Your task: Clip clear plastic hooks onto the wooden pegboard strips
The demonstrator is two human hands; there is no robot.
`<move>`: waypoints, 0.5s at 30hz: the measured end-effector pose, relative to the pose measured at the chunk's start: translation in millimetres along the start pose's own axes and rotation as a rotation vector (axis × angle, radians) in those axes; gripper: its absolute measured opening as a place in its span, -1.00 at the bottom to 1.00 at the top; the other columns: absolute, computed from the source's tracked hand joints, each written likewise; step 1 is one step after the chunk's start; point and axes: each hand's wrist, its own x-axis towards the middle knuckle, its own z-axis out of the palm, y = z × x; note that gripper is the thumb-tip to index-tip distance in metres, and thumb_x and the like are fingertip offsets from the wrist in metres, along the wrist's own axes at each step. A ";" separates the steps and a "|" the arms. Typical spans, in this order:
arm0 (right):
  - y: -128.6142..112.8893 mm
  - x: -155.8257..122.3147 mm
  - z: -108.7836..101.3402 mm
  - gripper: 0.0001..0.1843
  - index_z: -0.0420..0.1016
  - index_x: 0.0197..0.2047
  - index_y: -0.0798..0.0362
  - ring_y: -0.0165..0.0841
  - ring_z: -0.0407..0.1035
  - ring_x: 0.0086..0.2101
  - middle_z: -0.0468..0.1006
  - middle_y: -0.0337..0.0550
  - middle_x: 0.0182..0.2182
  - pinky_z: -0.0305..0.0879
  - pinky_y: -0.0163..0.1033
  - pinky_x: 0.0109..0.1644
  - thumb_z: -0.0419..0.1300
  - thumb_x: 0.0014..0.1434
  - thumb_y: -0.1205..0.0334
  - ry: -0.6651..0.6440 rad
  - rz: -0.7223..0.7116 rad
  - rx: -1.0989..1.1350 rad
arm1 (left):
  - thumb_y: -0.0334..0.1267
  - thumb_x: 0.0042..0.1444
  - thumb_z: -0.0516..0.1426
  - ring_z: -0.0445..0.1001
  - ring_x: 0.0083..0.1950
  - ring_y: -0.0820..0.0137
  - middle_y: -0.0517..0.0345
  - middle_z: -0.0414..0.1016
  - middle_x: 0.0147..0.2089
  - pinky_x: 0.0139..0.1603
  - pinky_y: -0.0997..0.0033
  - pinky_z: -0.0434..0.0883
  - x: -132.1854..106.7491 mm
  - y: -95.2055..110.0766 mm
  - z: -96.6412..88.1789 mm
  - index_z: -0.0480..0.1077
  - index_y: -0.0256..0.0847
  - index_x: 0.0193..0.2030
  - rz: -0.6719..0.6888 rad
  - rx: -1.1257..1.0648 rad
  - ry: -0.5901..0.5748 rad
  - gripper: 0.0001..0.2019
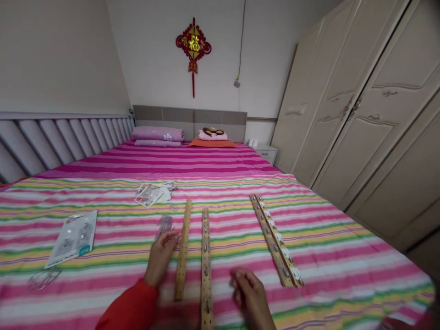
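My left hand (162,257), in a red sleeve, hovers just left of a bare wooden strip (184,252) with small holes. Its fingers are pinched together; what they hold, if anything, is too small to make out. Close behind these fingers lies a clear plastic bag (165,224). A second wooden strip (206,256), set with small metal fittings, runs lengthwise between my hands. To its right is my right hand (250,293), blurred by motion with curled fingers. A small dark thing seems to be at its fingertips, but its kind cannot be told.
Farther right lie a strip with metal fittings (271,240) and one with white round pieces (280,239), side by side. On the left are a flat package (74,238), clear plastic (44,277) and opened packaging (151,194). Everything rests on a striped bed sheet (233,229).
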 end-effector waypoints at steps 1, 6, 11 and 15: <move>9.4 -16.9 -10.3 -0.56 0.48 -0.49 0.07 -0.56 0.05 -0.75 0.39 -0.26 -0.67 -0.11 -0.37 -0.67 0.36 -0.17 -0.17 0.015 0.019 -0.005 | 0.03 -0.21 0.23 0.50 -0.23 0.28 0.09 0.55 -0.31 -0.21 0.37 0.43 -13.8 -7.0 -9.5 0.43 -0.23 -0.30 0.020 -0.014 0.081 -0.60; 48.9 -77.0 -31.7 -0.57 0.53 -0.48 0.08 -0.54 0.11 -0.78 0.48 -0.19 -0.65 -0.11 -0.39 -0.69 0.37 -0.21 -0.15 -0.018 0.181 -0.003 | 0.02 -0.13 0.19 0.49 -0.24 0.30 0.10 0.53 -0.32 -0.20 0.36 0.43 -59.6 -44.4 -30.4 0.41 -0.22 -0.24 0.062 0.070 0.333 -0.62; 72.9 -102.5 -25.5 -0.62 0.59 -0.34 0.07 -0.42 0.37 -0.67 0.60 -0.09 -0.47 0.14 -0.36 -0.59 0.42 -0.28 0.07 -0.171 0.351 0.138 | 0.00 -0.03 0.11 0.45 -0.25 0.34 0.09 0.49 -0.29 -0.18 0.37 0.41 -59.3 -59.7 -31.4 0.39 -0.23 -0.20 0.196 0.186 0.413 -0.64; 82.4 -108.5 -20.3 -0.45 0.58 -0.16 0.07 -0.33 0.51 -0.47 0.64 -0.09 -0.37 0.29 -0.31 -0.37 0.46 -0.33 0.24 -0.420 0.378 0.190 | -0.01 -0.03 0.06 0.42 -0.34 0.36 0.11 0.46 -0.36 -0.25 0.36 0.41 -47.2 -68.4 -37.9 0.41 -0.24 -0.23 0.190 0.295 0.452 -0.64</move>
